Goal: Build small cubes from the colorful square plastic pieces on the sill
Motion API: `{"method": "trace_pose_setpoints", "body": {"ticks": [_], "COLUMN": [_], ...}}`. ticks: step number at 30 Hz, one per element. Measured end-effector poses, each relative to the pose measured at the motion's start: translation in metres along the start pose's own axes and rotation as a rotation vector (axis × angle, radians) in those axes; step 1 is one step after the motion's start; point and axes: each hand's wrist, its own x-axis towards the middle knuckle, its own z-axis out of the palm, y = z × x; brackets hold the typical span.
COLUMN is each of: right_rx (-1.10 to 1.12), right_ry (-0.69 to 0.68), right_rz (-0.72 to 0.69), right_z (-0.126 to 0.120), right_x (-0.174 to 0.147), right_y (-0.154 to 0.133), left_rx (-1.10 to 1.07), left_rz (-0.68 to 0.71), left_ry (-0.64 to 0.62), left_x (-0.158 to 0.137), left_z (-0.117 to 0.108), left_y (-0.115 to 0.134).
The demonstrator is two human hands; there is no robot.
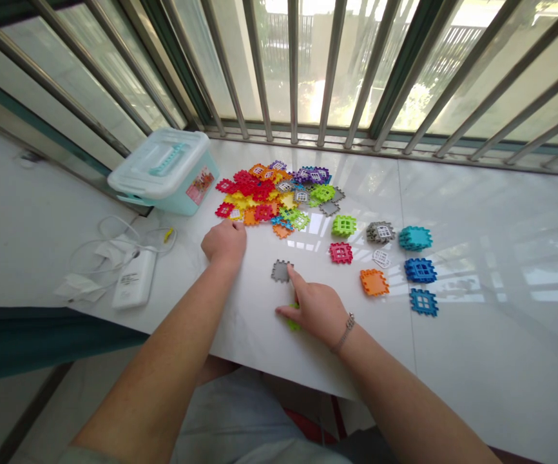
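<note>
My left hand (225,241) is closed in a fist on the white surface, just in front of a mixed pile of square interlocking plastic tiles (264,190). Its fingertips are turned away, so anything inside is hidden. With index finger and thumb spread, my right hand (320,310) touches the right edge of a flat grey tile (280,271) with the index fingertip. Below the thumb, a lime green tile (292,324) shows, partly covered by the hand. The pile mixes red, orange, yellow, purple, grey and green pieces, some with white window inserts.
Sorted tiles stand to the right: lime green (343,225), red (341,252), orange (374,282), grey (380,232), teal (415,238) and blue (421,270). A lidded storage box (163,171), a white power bank (134,277) and cables lie left. Metal bars (293,77) line the back.
</note>
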Motion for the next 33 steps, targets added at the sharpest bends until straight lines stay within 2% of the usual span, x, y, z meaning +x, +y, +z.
{"method": "trace_pose_setpoints", "body": {"ticks": [4,11,18,33], "right_rx": [-0.005,0.024,-0.034,-0.028], "right_ry": [0.003,0.013,0.007,0.033], "right_rz": [0.046,-0.053,0.016,-0.003], "right_z": [0.0,0.0034,0.0043,0.0034], "right_x": [0.0005,-0.0005,0.0002,-0.0008], "right_y": [-0.0023,0.0017,-0.0011,-0.0024], "left_rx": [0.002,0.007,0.015,0.01], "left_rz": [-0.007,-0.005,-0.005,-0.012], "left_ry": [-0.01,0.006,0.005,0.008], "left_x": [0.0,-0.0011,-0.0007,-0.0004], "left_z": [-0.0007,-0.0002,0.0002,0.0006], "left_y": [0.0005,0.0004,0.0009,0.0009]}}
